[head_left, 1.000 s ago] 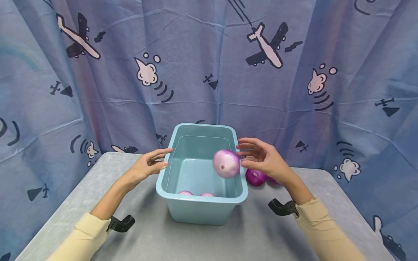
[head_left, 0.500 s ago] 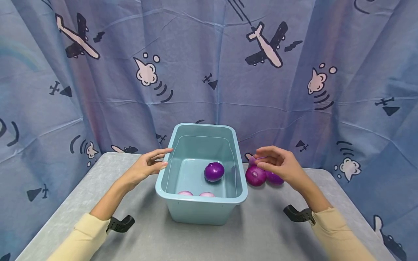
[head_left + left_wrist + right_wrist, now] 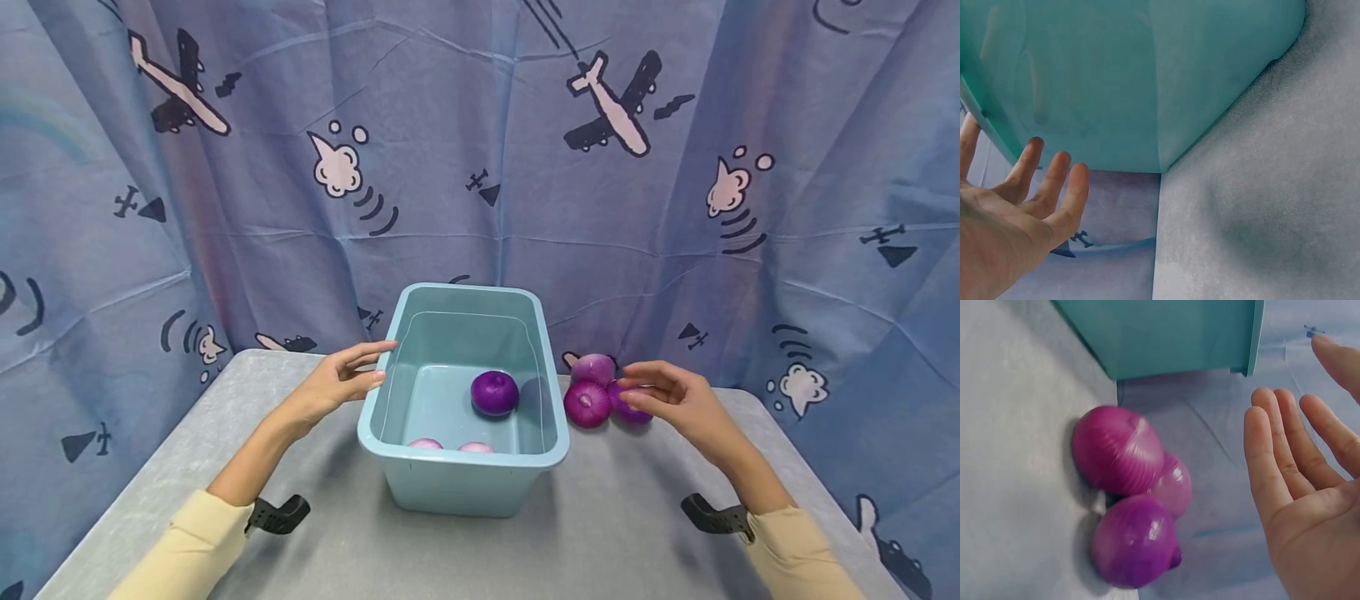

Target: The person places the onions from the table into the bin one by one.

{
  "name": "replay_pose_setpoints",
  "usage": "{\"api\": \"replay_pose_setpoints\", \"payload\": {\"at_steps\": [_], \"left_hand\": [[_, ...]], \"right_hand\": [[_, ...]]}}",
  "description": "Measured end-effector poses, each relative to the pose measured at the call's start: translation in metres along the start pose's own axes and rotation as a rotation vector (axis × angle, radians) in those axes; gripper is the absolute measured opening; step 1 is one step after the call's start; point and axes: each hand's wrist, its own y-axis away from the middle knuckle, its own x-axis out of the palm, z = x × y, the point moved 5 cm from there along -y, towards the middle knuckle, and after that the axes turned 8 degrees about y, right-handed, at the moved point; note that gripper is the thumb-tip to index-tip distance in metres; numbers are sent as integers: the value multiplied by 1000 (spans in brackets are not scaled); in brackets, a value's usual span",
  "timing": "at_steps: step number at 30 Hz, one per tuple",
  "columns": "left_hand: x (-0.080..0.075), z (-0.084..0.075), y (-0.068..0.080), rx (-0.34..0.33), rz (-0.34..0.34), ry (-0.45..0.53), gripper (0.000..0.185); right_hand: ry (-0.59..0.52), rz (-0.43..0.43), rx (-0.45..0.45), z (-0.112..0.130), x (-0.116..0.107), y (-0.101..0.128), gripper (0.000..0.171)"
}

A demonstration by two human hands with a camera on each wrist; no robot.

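Resting at the far left edge of the bin [image 3: 390, 467], your left hand [image 3: 333, 387] lies with fingers straight and relaxed, their tips touching the rim and holding nothing; the left wrist view shows those fingers [image 3: 1054, 181] spread just beside the bin's teal outer wall [image 3: 1147, 81]. The bin stands on the grey table [image 3: 150, 500], close to the curtain [image 3: 480, 150]. Inside it a dark purple onion [image 3: 494, 392] sits on the floor toward the right wall, and the tops of two pale pink onions [image 3: 450, 446] show just behind the near wall. To the right of the bin, three onions [image 3: 592, 392] lie clustered on the table, touching one another, near the bin's right side. Your right hand [image 3: 678, 404] is at that cluster, fingers apart and gently bent, holding nothing. From the head view its fingertips reach the rightmost onion [image 3: 626, 408]; the right wrist view shows the palm [image 3: 1310, 506] open beside the three [image 3: 1132, 506] with a gap between.
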Motion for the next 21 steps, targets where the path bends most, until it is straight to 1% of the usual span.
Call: {"api": "replay_pose_setpoints", "payload": {"at_steps": [6, 15, 21], "left_hand": [[0, -1, 0, 6, -1, 6, 55], [1, -2, -1, 4, 2, 2, 55], [1, 0, -1, -1, 0, 12, 55]], "right_hand": [[47, -18, 45, -14, -8, 8, 37], [24, -32, 59, -37, -22, 18, 38], [76, -61, 113, -55, -32, 24, 42]]}}
